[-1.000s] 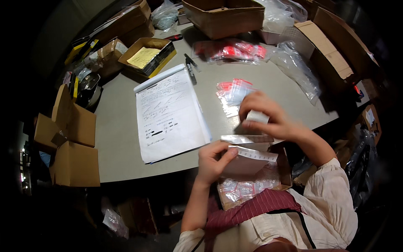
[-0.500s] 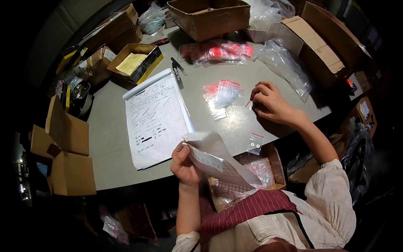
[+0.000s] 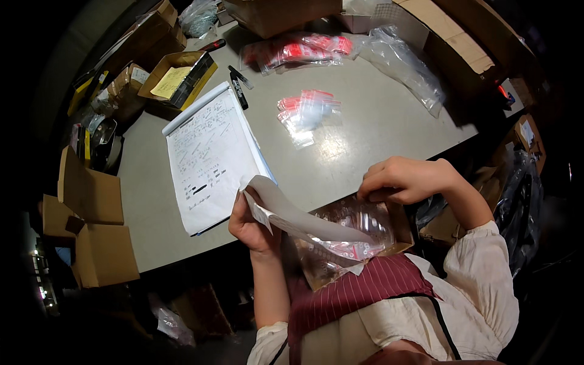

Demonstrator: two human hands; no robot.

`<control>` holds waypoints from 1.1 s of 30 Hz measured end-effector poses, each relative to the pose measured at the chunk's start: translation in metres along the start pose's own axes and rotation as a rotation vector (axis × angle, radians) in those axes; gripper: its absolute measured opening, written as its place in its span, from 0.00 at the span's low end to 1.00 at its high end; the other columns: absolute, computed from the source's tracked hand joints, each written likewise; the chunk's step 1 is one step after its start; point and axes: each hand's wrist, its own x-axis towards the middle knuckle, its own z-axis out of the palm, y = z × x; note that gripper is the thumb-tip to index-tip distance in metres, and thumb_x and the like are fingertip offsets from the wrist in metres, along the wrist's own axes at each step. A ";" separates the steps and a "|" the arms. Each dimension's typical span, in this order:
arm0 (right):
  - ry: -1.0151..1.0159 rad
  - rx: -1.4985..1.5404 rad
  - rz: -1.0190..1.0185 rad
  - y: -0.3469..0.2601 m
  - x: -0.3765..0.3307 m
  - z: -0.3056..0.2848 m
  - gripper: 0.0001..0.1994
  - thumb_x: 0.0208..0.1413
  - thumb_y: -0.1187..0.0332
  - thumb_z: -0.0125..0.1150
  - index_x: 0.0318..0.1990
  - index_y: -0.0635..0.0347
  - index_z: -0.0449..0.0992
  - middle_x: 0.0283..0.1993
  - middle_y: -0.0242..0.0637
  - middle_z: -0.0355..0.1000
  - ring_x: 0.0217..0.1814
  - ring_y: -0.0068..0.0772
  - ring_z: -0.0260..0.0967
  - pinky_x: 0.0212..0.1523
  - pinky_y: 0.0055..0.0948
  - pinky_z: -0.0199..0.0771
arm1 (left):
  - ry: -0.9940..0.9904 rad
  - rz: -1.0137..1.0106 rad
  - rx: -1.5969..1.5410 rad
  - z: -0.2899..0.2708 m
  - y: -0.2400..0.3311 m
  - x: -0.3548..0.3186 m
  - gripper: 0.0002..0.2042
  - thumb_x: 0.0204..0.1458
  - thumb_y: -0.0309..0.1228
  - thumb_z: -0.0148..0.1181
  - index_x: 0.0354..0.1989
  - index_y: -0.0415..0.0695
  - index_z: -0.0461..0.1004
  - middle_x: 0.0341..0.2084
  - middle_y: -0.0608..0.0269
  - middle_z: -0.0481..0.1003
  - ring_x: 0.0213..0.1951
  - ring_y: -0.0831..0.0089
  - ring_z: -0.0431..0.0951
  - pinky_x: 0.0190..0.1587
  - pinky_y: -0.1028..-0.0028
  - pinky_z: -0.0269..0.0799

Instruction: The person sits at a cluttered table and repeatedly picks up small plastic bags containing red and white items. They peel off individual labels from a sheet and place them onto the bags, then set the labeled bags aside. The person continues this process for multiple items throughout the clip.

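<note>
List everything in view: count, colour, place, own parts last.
Table: one, grey, centre.
Notepad: one, white, table's left.
Pens: two, mostly dark, beside notepad.
Small bags: several, clear and red, centre.
Bag packs: several, clear and red, far side.
Large bag: one, clear, far right.
Open box: one, black-yellow, far left.
Open carton: one, brown, left edge.
Bag carton: one, brown, near edge.
Other cartons: several, brown, far side.
Dark bag: one, black, right.
Paper: count unclear, white, over bag carton.
Apron: one, maroon, lap.
Shirt: one, cream, bottom right.
Left hand: one, bare, gripping paper.
Right hand: one, bare, by bag carton.
</note>
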 end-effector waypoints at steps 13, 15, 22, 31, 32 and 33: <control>0.680 -0.594 -0.344 -0.031 0.051 0.003 0.22 0.48 0.76 0.69 0.54 0.59 0.78 0.50 0.42 0.75 0.52 0.45 0.73 0.56 0.40 0.74 | 0.004 0.131 0.518 0.024 -0.019 -0.001 0.10 0.60 0.20 0.63 0.24 0.39 0.76 0.23 0.77 0.71 0.26 0.90 0.62 0.29 0.83 0.53; 0.690 -0.676 -0.357 -0.018 0.062 0.008 0.24 0.44 0.76 0.70 0.53 0.59 0.79 0.49 0.40 0.76 0.49 0.44 0.74 0.52 0.40 0.75 | -0.026 0.120 0.537 0.035 -0.018 -0.005 0.04 0.60 0.19 0.63 0.31 0.37 0.79 0.27 0.74 0.75 0.28 0.89 0.65 0.30 0.83 0.57; 0.617 -0.358 -0.361 -0.002 0.052 0.012 0.19 0.48 0.80 0.66 0.50 0.61 0.80 0.42 0.40 0.77 0.41 0.44 0.73 0.41 0.37 0.74 | -0.319 0.092 0.765 0.026 -0.009 -0.013 0.18 0.59 0.19 0.65 0.58 0.32 0.75 0.52 0.59 0.78 0.52 0.75 0.77 0.55 0.77 0.71; 0.571 0.300 -0.044 -0.024 0.045 0.005 0.08 0.63 0.71 0.65 0.46 0.67 0.82 0.35 0.33 0.80 0.35 0.18 0.73 0.35 0.24 0.72 | -0.164 0.227 0.810 0.048 -0.006 -0.016 0.09 0.64 0.26 0.64 0.43 0.31 0.82 0.31 0.70 0.78 0.32 0.85 0.71 0.33 0.84 0.63; 0.538 0.362 0.013 -0.028 0.043 0.003 0.09 0.64 0.71 0.65 0.47 0.67 0.82 0.35 0.32 0.80 0.35 0.16 0.72 0.34 0.22 0.72 | -0.152 0.246 0.810 0.051 -0.004 -0.017 0.09 0.65 0.27 0.63 0.41 0.31 0.83 0.29 0.71 0.77 0.30 0.86 0.70 0.32 0.84 0.62; 0.502 0.425 0.067 -0.035 0.041 0.000 0.10 0.65 0.70 0.65 0.47 0.67 0.83 0.35 0.30 0.80 0.36 0.14 0.72 0.34 0.21 0.72 | -0.159 0.229 0.796 0.052 -0.001 -0.017 0.09 0.65 0.27 0.63 0.42 0.31 0.83 0.28 0.71 0.76 0.29 0.86 0.69 0.31 0.84 0.61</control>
